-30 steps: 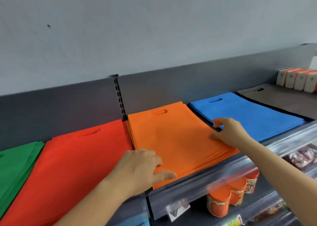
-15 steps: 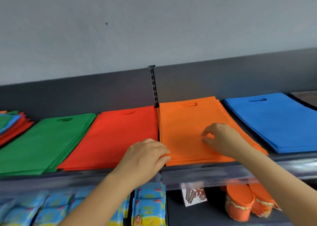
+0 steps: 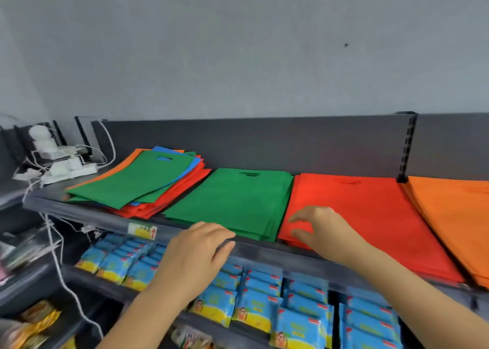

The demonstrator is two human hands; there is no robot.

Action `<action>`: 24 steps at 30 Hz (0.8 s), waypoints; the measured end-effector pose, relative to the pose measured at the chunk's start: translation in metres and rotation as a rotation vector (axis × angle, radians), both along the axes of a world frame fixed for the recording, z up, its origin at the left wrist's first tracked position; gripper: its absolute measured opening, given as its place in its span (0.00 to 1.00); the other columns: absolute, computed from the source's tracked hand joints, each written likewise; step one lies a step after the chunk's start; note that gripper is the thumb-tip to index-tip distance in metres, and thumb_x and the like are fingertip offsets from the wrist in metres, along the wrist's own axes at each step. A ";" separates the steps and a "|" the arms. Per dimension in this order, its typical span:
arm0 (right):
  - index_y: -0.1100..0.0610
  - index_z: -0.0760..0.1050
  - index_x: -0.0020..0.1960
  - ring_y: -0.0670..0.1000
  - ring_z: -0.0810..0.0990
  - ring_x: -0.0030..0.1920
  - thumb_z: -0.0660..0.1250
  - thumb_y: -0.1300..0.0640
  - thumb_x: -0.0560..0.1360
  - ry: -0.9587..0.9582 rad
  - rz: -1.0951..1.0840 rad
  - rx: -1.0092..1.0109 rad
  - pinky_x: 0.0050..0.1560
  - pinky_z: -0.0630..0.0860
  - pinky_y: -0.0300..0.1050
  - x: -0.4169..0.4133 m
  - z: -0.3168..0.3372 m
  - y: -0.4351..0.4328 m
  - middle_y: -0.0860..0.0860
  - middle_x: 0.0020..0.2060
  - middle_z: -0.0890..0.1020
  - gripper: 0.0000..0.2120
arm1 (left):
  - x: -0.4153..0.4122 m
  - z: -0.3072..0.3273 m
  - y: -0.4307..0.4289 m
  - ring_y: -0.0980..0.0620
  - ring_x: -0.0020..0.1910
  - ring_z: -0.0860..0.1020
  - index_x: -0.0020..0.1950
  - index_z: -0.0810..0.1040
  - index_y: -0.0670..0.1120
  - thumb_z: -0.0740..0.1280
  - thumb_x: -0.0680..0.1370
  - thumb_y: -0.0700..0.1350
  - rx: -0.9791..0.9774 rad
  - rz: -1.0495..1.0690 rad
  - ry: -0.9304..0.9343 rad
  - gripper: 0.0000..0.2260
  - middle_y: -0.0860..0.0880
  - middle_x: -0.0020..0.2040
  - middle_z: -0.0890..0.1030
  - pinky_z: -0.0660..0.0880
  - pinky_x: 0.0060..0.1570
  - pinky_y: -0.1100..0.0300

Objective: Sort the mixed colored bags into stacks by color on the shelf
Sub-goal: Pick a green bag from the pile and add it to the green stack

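Note:
A mixed pile of bags [image 3: 137, 181] lies at the left of the shelf, green on top with blue, orange and red edges showing below. To its right come a green stack [image 3: 235, 200], a red stack [image 3: 365, 211] and an orange stack [image 3: 455, 211] cut off by the frame. My left hand [image 3: 195, 253] hovers at the shelf's front edge, below the green stack, fingers spread and holding nothing. Over the red stack's front left corner is my right hand [image 3: 322, 229], fingers apart and empty.
The dark shelf edge [image 3: 264, 250] runs along the front. White power strips, plugs and cables [image 3: 63, 168] sit at the shelf's far left. Blue snack packets [image 3: 264, 295] fill the shelf below. A slotted upright [image 3: 406, 147] stands at the back right.
The view has swung left, bringing the mixed pile into sight and losing the blue stack. Both hands left the orange stack and moved left to the green and red stacks.

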State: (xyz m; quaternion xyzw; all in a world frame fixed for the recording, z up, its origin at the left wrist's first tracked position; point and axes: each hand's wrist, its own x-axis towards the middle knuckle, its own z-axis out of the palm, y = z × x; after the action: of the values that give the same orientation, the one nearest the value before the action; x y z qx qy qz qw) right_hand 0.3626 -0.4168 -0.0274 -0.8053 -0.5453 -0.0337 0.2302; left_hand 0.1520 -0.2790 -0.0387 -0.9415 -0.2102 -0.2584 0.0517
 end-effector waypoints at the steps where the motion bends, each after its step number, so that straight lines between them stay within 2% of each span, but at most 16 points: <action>1: 0.52 0.77 0.60 0.51 0.76 0.61 0.66 0.53 0.75 -0.005 0.027 -0.009 0.61 0.70 0.44 -0.018 0.001 0.024 0.49 0.61 0.79 0.14 | -0.020 0.000 0.019 0.59 0.47 0.79 0.52 0.82 0.54 0.62 0.77 0.54 -0.008 0.026 -0.007 0.11 0.61 0.48 0.81 0.76 0.42 0.65; 4: 0.52 0.76 0.61 0.50 0.76 0.61 0.66 0.51 0.75 -0.008 0.103 -0.022 0.63 0.70 0.46 -0.071 0.003 0.091 0.49 0.61 0.79 0.16 | -0.075 0.001 0.076 0.58 0.51 0.78 0.55 0.81 0.53 0.65 0.77 0.51 -0.018 0.089 -0.036 0.09 0.59 0.50 0.81 0.75 0.46 0.64; 9: 0.53 0.75 0.63 0.50 0.76 0.62 0.65 0.51 0.76 0.008 0.169 -0.065 0.63 0.70 0.46 -0.131 0.005 0.171 0.49 0.61 0.78 0.16 | -0.136 0.003 0.149 0.56 0.48 0.80 0.52 0.82 0.52 0.70 0.73 0.47 -0.033 0.169 -0.036 0.08 0.58 0.48 0.82 0.76 0.42 0.62; 14: 0.53 0.76 0.62 0.50 0.76 0.61 0.65 0.52 0.75 -0.021 0.192 -0.062 0.62 0.71 0.44 -0.157 0.011 0.226 0.48 0.61 0.79 0.16 | -0.162 -0.001 0.196 0.54 0.56 0.77 0.60 0.79 0.50 0.66 0.76 0.49 -0.076 0.177 -0.061 0.13 0.55 0.55 0.80 0.74 0.52 0.59; 19: 0.54 0.75 0.63 0.50 0.76 0.60 0.65 0.52 0.76 -0.056 0.249 -0.077 0.60 0.72 0.44 -0.162 0.019 0.276 0.49 0.60 0.79 0.16 | -0.165 -0.004 0.239 0.52 0.56 0.77 0.62 0.78 0.48 0.68 0.75 0.49 -0.054 0.186 -0.060 0.15 0.53 0.56 0.81 0.74 0.53 0.58; 21: 0.54 0.74 0.64 0.51 0.76 0.60 0.65 0.51 0.76 -0.068 0.270 -0.088 0.61 0.71 0.44 -0.160 0.022 0.296 0.50 0.61 0.78 0.18 | -0.160 -0.001 0.251 0.51 0.61 0.75 0.65 0.75 0.48 0.66 0.77 0.51 -0.065 0.183 -0.044 0.18 0.53 0.60 0.78 0.72 0.58 0.58; 24: 0.54 0.71 0.67 0.51 0.73 0.65 0.67 0.50 0.75 -0.067 0.308 -0.106 0.65 0.68 0.46 -0.156 0.023 0.327 0.50 0.65 0.76 0.22 | -0.147 0.002 0.272 0.53 0.68 0.67 0.71 0.68 0.48 0.59 0.77 0.59 -0.123 0.168 -0.002 0.25 0.53 0.68 0.71 0.62 0.66 0.61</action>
State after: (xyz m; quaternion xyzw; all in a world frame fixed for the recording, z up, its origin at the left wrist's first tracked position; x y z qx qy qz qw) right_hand 0.2067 -0.0894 -0.0047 -0.7218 -0.6705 0.0039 0.1715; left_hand 0.0046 -0.0075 -0.0364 -0.9218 -0.3037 -0.2407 0.0152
